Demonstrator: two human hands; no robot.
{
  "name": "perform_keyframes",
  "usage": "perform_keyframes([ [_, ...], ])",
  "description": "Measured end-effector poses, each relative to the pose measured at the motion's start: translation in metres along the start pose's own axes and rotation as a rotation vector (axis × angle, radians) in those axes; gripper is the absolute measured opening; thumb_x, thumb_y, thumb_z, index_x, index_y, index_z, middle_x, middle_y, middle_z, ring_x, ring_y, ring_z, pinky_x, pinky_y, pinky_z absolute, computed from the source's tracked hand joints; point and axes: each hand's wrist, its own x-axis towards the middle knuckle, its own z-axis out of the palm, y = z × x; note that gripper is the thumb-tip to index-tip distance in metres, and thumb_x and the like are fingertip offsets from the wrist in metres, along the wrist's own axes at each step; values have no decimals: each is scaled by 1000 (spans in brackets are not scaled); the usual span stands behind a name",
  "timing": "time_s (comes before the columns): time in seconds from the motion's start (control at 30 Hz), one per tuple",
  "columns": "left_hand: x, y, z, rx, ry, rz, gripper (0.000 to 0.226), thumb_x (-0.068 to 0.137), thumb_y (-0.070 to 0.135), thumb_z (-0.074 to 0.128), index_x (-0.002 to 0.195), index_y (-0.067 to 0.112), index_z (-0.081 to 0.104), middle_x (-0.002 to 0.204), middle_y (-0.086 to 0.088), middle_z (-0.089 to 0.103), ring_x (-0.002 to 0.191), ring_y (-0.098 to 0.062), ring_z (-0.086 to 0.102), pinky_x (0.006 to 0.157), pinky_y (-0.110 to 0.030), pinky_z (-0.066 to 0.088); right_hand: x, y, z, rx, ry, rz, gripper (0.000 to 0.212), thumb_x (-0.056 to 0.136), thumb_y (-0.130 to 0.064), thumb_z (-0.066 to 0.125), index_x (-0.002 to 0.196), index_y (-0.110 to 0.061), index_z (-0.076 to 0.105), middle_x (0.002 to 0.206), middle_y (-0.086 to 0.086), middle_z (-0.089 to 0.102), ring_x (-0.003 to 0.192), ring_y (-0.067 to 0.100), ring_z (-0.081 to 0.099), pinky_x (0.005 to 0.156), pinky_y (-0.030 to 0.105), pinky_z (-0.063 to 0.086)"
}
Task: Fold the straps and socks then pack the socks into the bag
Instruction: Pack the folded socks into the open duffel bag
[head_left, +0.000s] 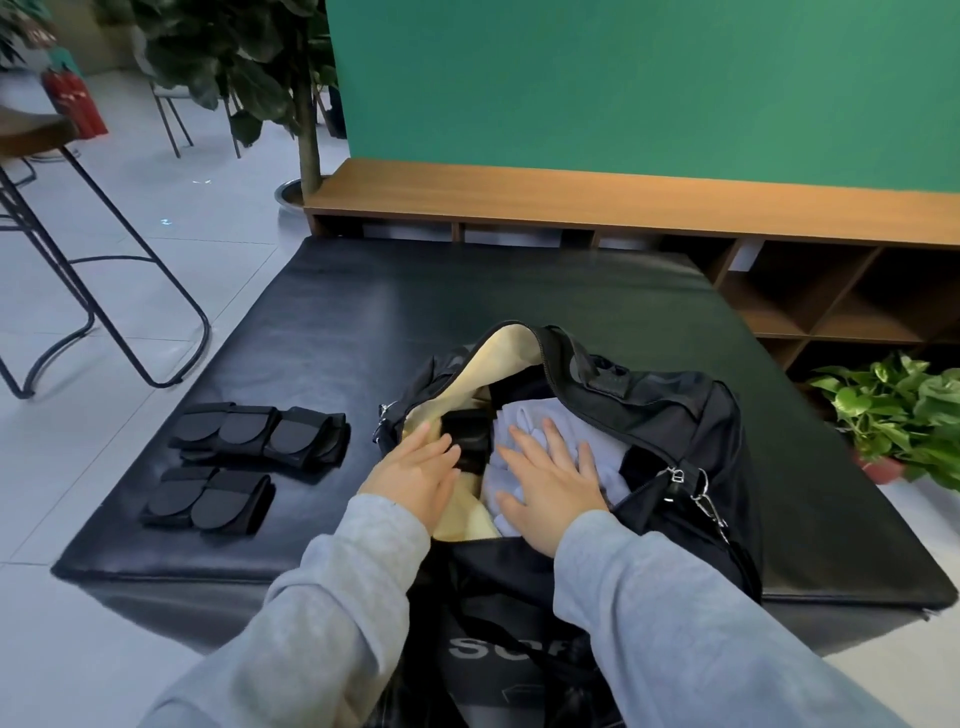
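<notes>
Head view shows the black bag (649, 431) unzipped on a black mat (519, 291), its cream lining (498, 358) folded back at 11 o'clock of the opening. Inside lies a pale blue-grey pile of socks (545, 415), soft cloth that looks light and would squash flat under a palm. The right hand (550, 483) rests on the pile with fingers straight and spread, pressing, not pinching. The left hand (415, 467), fingers loosely extended and apart, touches a dark folded bundle (465, 434) at 9 o'clock of the socks; whether that is a sock or a strap cannot be told. Five folded straps (244, 457) lie on the mat well apart at the bag's 9 o'clock. They seem stiffer and are best taken by the folded edges; the socks are best scooped from beneath.
</notes>
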Motion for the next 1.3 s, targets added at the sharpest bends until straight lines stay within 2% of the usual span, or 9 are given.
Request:
perform_keyframes([
  [0.1,-22,-9,-21,-114,47,-146,41,84,25,39,93,6,74,98,-6,72,100,-33,65,95,-29,43,-3,-19,-9,168,137,73,40,96,-24,38,133,-36,45,152,-15,25,145,13,-1,113,47,-10],
  [0.17,-36,-19,-30,-166,92,-199,42,85,27,39,96,6,73,100,-7,72,103,-37,63,86,-43,50,-8,-38,-15,372,314,113,32,93,-18,43,116,-33,60,133,-14,50,140,9,19,114,40,-11],
  [0.3,-65,-41,-36,-263,151,-332,45,86,28,37,104,4,70,111,-12,67,112,-38,57,98,-29,39,-13,-79,-18,459,426,-6,25,91,-16,47,104,-29,64,116,-16,57,125,3,35,114,33,-9],
  [0.47,-99,-63,-39,-182,96,-467,43,83,29,50,116,4,63,126,-19,57,126,-39,42,91,-64,41,-14,-130,0,512,384,-208,27,89,-13,50,110,-24,63,115,-10,58,117,10,44,114,31,12],
  [0.67,-130,-82,-41,40,-170,-813,80,91,50,45,149,24,-5,156,-2,-15,142,-23,-17,114,-44,-5,-9,-166,26,682,114,-330,35,93,-11,45,125,-23,53,128,-9,48,121,5,38,101,16,27],
  [0.97,-140,-140,-42,-247,-24,-1005,75,90,41,53,149,21,12,157,-6,-8,143,-21,-11,115,-37,5,10,-204,55,874,-216,-161,48,94,-20,47,138,-37,38,140,-5,37,120,5,41,92,20,35],
  [1.07,-132,-155,-43,-353,15,-1159,58,94,36,48,146,20,28,156,-8,12,141,-28,11,113,-40,14,15,-215,57,950,-249,-121,52,93,-21,48,140,-38,35,139,-4,38,121,7,40,88,19,34],
  [1.17,-127,-165,-44,-324,-28,-1236,39,95,33,43,133,26,48,135,-15,46,125,-35,38,104,-44,33,19,-225,60,977,-265,-107,58,91,-22,50,142,-40,31,147,-6,32,135,11,29,105,30,33],
  [1.3,-132,-166,-39,-393,-33,-1254,38,91,36,51,129,36,51,131,-15,47,116,-36,46,102,-42,37,22,-228,63,917,-312,-130,63,91,-24,50,146,-38,22,153,-6,25,142,15,16,113,39,26],
])
